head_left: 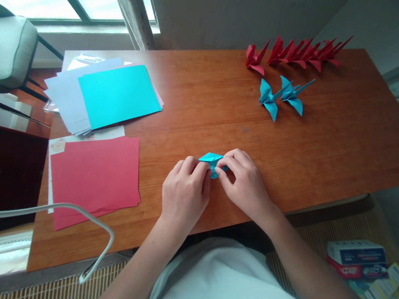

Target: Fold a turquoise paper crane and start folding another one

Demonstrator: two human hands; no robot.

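Between my two hands, near the front edge of the wooden table, is a small folded piece of blue paper [210,157]. My left hand [188,184] is closed on its left side, fingertips curled around the edge. My right hand [242,178] pinches the right side between thumb and index finger. The upper part of the paper shows a flat diamond shape with creases; its sides are hidden under my fingers. Two finished blue paper cranes [268,99] stand further back to the right, and several red paper cranes [299,54] are lined up behind them.
Blue paper sheets [120,96] lie on white sheets [68,103] at the back left. Red paper sheets [96,178] lie nearer, at the left. A white cable [100,220] hangs across the front left corner of the table [195,107]. Boxes [356,259] sit below, at the right.
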